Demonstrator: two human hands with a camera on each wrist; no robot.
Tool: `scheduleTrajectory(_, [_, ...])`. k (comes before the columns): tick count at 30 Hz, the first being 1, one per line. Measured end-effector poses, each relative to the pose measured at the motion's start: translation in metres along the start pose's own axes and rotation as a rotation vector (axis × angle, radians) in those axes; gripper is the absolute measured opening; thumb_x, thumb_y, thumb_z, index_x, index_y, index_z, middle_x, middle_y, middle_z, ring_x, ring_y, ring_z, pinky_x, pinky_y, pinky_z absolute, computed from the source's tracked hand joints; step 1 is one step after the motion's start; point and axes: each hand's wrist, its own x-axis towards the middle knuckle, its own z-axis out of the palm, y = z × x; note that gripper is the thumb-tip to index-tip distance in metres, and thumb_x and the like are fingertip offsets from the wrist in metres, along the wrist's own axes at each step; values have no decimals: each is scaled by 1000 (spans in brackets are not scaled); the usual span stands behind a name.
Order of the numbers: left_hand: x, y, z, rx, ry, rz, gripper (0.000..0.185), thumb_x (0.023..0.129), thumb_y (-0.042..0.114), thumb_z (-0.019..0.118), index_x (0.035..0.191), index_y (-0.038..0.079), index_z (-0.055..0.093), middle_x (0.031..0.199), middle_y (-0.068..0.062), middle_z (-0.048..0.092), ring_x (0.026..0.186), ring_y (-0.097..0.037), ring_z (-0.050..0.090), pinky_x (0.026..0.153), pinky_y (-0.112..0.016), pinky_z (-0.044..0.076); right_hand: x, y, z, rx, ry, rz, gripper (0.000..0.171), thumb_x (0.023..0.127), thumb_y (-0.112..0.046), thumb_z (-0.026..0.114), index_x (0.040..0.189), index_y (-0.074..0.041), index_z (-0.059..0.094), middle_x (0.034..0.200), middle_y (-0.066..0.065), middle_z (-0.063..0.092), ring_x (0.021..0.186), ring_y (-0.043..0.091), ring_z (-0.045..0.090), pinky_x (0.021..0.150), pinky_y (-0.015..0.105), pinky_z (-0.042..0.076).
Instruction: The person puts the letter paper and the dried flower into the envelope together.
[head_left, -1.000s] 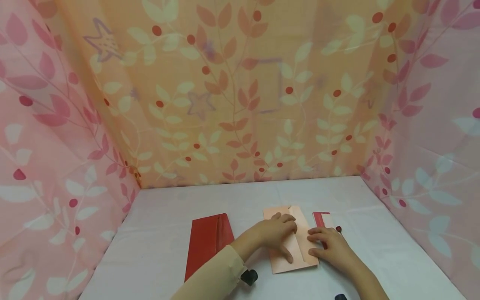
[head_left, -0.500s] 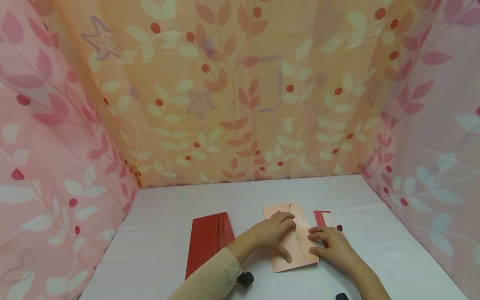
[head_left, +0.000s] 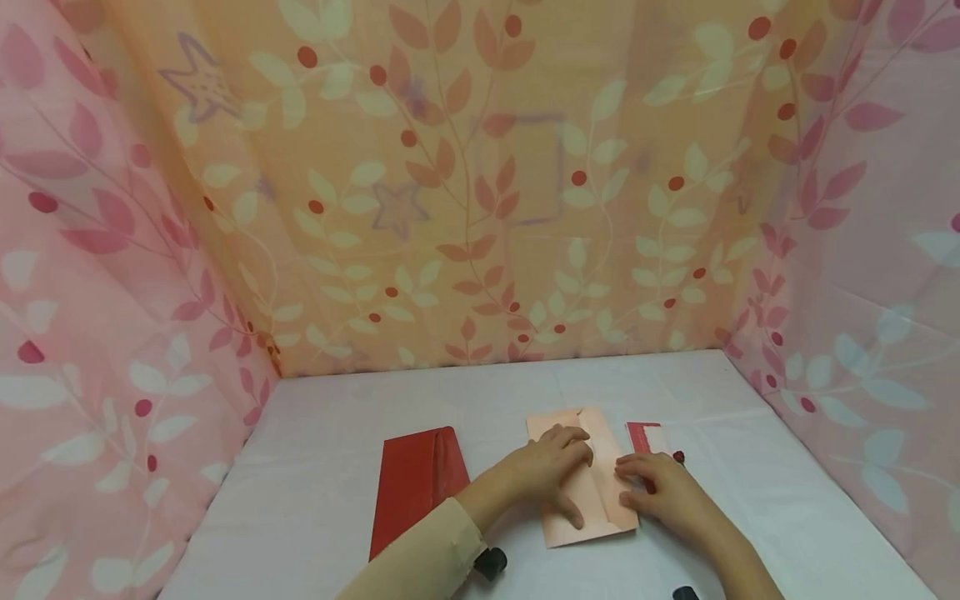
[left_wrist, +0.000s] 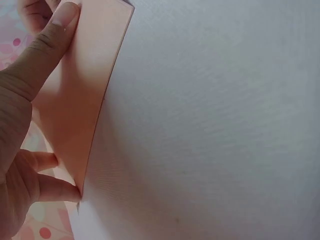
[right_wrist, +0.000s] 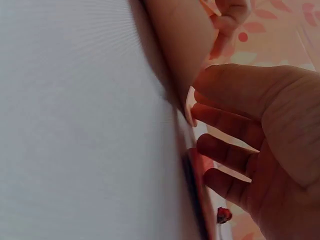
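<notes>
A pale peach envelope (head_left: 596, 529) lies flap side up in the head view. My left hand (head_left: 551, 467) rests on its left part with fingers spread. In the left wrist view the left thumb (left_wrist: 55, 35) lies flat along the envelope (left_wrist: 95, 95). At the right edge, my right hand (head_left: 663, 487) touches the flap with lightly bent fingertips. The right wrist view shows the right thumb (right_wrist: 235, 85) at the flap's edge, with the other fingers apart below it. A red envelope (head_left: 408, 479) lies to the left, partly behind the left forearm.
A small red and white card-like piece (head_left: 645, 435) lies just beyond the right hand. A small dark red round piece (head_left: 678, 457) is beside it. White cloth (head_left: 337, 417) covers the table, and patterned curtains (head_left: 480, 208) enclose the back and sides.
</notes>
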Motion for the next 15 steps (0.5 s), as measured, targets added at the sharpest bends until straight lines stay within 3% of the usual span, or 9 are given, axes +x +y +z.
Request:
scheduleTrajectory(5, [-1,1,-1,43,-4,-6,83,60,77,81,124,36,48,155,12,32,136,-15,38,92,-49,54,6,-15,-15,18,-65,19,39,85,-33,84,119,-18,73,123,-3,71,123,29,62,105,58,46])
scheduleTrajectory(10, [-1,0,-1,32,-1,7,84,61,77,81,125,35,48,155,12,32,137,-14,36,93,-47,54,8,-23,-33,-21,-74,27,36,86,-30,83,118,-17,73,120,0,72,121,34,62,103,62,46])
scheduleTrajectory(15, [-1,-1,0,19,13,30,85,61,75,83,126,34,48,155,11,32,138,-14,35,94,-42,52,0,-16,-44,-58,-55,144,37,86,-27,82,120,-14,73,121,6,70,113,32,64,95,61,50])
